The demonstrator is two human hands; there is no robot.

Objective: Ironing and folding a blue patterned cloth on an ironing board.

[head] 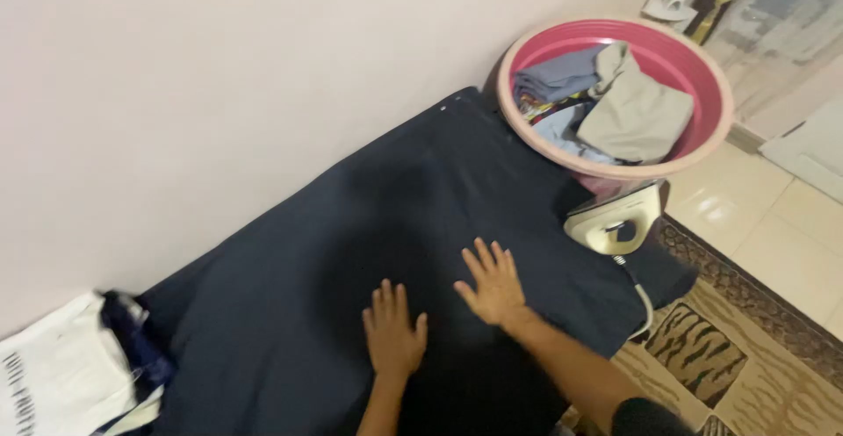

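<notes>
Navy cloth: a dark navy garment (351,225) lies spread flat along the pale wall (219,76), running from lower left up to the basin at upper right.
Left hand: the left hand (392,335) rests palm down on the navy garment, near its lower edge, fingers (386,300) released and spread flat, grasping nothing.
Right hand: the right hand (494,285) lies palm down on the same cloth, just beside the left hand and slightly further up, fingers splayed and released; its forearm runs off toward the lower right.
Iron: a cream-coloured iron (615,221) stands on the right end of the dark cloth, near the right hand but apart from it, with its cord (644,300) hanging down over the edge.
Basin: a pink round basin (711,67) sits just behind the iron, against the wall, holding folded clothes in grey-blue (558,72) and beige (637,115).
Left pile: white and dark fabric (70,366) is heaped at the lower left, touching the end of the garment.
Floor: a brown patterned rug (746,348) lies below the iron, with pale floor tiles (773,225) beyond it.
</notes>
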